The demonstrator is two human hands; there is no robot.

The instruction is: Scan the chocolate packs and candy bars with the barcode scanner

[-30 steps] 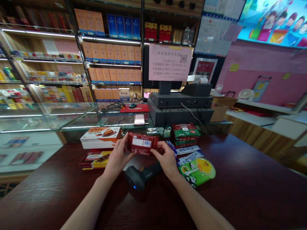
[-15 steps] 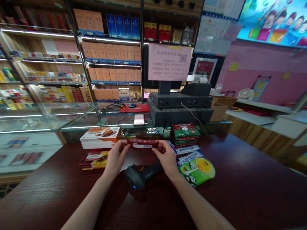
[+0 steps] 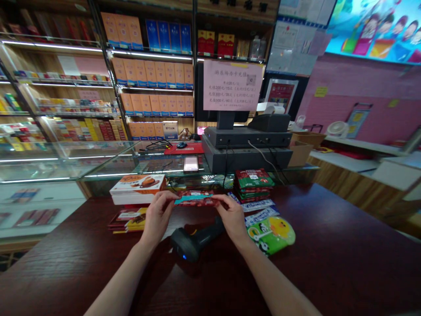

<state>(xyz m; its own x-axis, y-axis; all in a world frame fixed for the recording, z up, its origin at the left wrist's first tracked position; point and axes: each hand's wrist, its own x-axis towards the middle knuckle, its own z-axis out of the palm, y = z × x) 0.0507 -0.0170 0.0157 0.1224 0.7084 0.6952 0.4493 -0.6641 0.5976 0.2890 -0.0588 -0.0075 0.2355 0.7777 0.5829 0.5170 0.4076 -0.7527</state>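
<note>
Both my hands hold one red snack packet (image 3: 195, 198) level above the dark wooden counter (image 3: 329, 263). My left hand (image 3: 158, 216) pinches its left end and my right hand (image 3: 232, 216) pinches its right end. The packet lies nearly flat, showing a teal stripe along its near edge. Just below it, between my wrists, a black handheld barcode scanner (image 3: 194, 240) rests on the counter with a small blue light lit.
An orange and white box (image 3: 137, 188) sits on flat snack packs (image 3: 130, 218) at the left. Red and green packets (image 3: 254, 183), blue-white packs (image 3: 259, 210) and a green-yellow bag (image 3: 271, 234) lie at the right. Behind stand a till (image 3: 246, 147), a glass case (image 3: 66, 164) and stocked shelves.
The packet was upright with its white barcode label facing me; my hands have tipped it away until it lies almost flat, the label out of sight. The scanner stayed put.
</note>
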